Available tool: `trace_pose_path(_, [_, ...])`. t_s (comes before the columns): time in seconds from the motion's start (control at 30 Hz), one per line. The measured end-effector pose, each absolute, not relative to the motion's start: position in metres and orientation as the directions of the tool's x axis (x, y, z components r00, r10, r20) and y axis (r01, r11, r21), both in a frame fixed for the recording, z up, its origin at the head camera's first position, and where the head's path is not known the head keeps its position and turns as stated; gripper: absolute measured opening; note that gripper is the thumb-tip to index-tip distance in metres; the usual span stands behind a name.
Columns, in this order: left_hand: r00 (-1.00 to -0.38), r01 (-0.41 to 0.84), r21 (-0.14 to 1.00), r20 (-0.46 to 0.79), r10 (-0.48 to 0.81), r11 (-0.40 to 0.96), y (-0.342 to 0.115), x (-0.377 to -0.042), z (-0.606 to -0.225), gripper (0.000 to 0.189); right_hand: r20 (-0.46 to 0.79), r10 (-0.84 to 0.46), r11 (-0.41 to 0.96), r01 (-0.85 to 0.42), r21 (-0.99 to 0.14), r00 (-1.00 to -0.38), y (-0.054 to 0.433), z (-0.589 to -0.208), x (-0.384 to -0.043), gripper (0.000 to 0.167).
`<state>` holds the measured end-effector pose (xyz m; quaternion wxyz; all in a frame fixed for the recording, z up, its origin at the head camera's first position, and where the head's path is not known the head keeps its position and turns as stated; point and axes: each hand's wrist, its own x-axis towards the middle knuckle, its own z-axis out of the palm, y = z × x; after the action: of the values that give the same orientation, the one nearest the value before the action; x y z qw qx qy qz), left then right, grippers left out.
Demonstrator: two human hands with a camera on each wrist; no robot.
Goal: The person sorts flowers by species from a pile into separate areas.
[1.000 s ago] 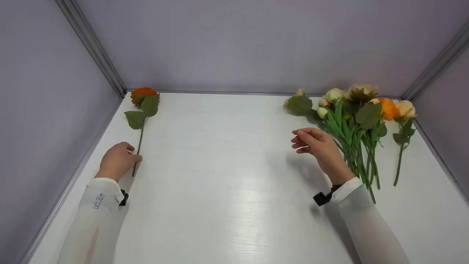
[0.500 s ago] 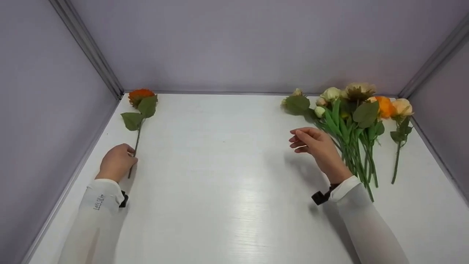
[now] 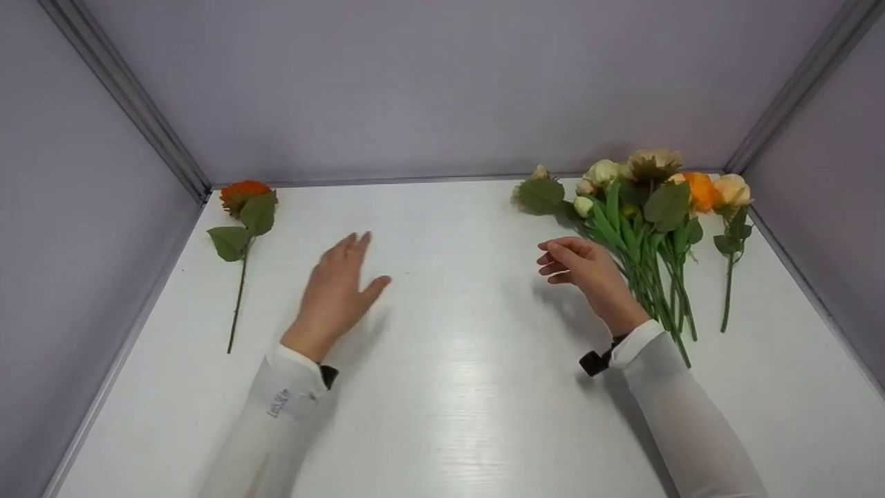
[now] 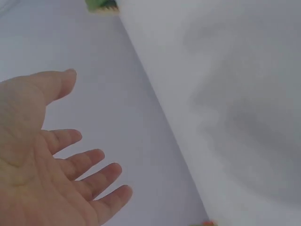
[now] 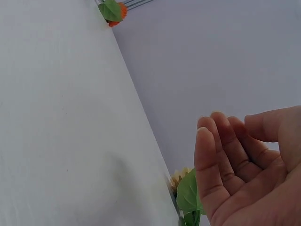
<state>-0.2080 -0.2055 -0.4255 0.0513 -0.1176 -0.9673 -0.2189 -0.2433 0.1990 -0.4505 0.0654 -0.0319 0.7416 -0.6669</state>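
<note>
An orange flower [image 3: 246, 196] with two green leaves and a thin stem lies at the table's left side, its head by the back wall. To the right of its stem, my left hand [image 3: 335, 290] hovers over the table, fingers and thumb spread; the left wrist view shows the palm [image 4: 28, 183] bare. My right hand [image 3: 588, 273] hangs above the table beside a bunch of flowers [image 3: 650, 235] in cream, pale green and orange. Its fingers are loosely bent, and the right wrist view shows nothing in the palm [image 5: 254, 188].
Apart from the bunch, a single peach flower [image 3: 731, 191] lies at the far right. A white table [image 3: 415, 387] spreads under both hands. Grey walls [image 3: 415, 90] enclose it at the back and both sides, with metal posts [image 3: 131, 104] at the corners.
My left hand has let go of the orange flower's stem and moved right, its fingers spreading. The flower stays on the table. The right hand keeps its pose while the head view shifts slightly.
</note>
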Motion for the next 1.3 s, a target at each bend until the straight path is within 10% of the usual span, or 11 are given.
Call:
trace_pose_path(0.3, [-0.827,0.559,0.325,0.147,0.543,0.763,-0.089,-0.191,-0.424,0.081,-0.098,-0.012,0.318,0.089,-0.944,-0.995,0.266,-0.427,-0.243,0.052])
trace_pose_path(0.73, [-0.730,0.676,0.247,0.089,0.678,0.695,-0.060,-0.174,-0.439,0.079,-0.225,0.203,0.663,0.303,-0.685,-0.953,0.435,-0.419,-0.230,0.056])
trace_pose_path(1.3, [-0.605,0.784,0.189,0.021,0.796,0.591,-0.038,-0.152,-0.458,0.078,-0.314,0.304,0.743,0.430,-0.513,-0.900,0.448,-0.447,-0.235,0.028])
